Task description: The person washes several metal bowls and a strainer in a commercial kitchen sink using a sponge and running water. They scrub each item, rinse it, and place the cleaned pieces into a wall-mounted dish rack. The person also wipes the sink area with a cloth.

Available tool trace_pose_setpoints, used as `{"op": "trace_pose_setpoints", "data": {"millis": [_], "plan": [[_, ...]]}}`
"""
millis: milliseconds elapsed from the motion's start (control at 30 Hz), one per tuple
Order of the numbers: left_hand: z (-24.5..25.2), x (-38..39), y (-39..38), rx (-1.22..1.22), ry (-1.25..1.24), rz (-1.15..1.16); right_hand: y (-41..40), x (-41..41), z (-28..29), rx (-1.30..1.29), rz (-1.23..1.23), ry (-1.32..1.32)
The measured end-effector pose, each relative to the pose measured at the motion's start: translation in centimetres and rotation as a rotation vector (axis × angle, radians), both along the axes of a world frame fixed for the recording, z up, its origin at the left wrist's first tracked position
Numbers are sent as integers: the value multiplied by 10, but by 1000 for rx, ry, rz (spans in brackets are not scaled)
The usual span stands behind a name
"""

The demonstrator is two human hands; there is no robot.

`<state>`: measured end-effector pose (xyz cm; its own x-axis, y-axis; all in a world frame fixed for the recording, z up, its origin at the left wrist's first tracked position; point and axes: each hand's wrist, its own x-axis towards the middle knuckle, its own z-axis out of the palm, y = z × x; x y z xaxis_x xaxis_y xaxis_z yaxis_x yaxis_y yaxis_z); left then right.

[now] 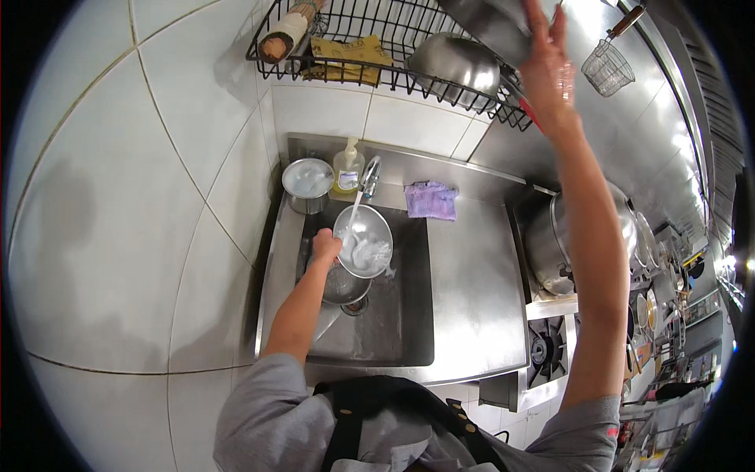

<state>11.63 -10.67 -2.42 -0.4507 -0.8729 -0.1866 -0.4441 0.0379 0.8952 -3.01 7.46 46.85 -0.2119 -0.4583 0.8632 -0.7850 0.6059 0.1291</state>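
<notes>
My left hand [327, 245] grips the rim of a round stainless steel bowl [386, 251], tilted over the sink [407, 318]. Water streams from the chrome faucet [371, 174] into this bowl and swirls there. Beneath it, another metal bowl [348, 288] rests in the sink near the drain [355, 306]. High at the right, my right hand [550, 76] is raised by the end of a black wire rack [377, 74]. Its fingers are at the edge of a large metal vessel [486, 23], partly cut off by the frame; whether they grasp it is unclear.
A metal pot [308, 203] and a soap pump bottle [347, 168] stand behind the sink. A purple cloth [430, 200] lies on the steel counter [472, 295]. The rack holds a steel bowl [454, 65]. Right of the counter are a large pot [545, 242] and a gas burner [545, 351].
</notes>
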Motion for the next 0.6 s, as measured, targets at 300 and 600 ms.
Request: {"op": "trace_pose_setpoints", "data": {"millis": [300, 600], "plan": [[-44, 6, -4, 69, 133, -25, -61, -25, -40, 432, 252, -137], [-110, 25, 53, 983, 436, 156, 27, 57, -205, 131, 820, -703]]}}
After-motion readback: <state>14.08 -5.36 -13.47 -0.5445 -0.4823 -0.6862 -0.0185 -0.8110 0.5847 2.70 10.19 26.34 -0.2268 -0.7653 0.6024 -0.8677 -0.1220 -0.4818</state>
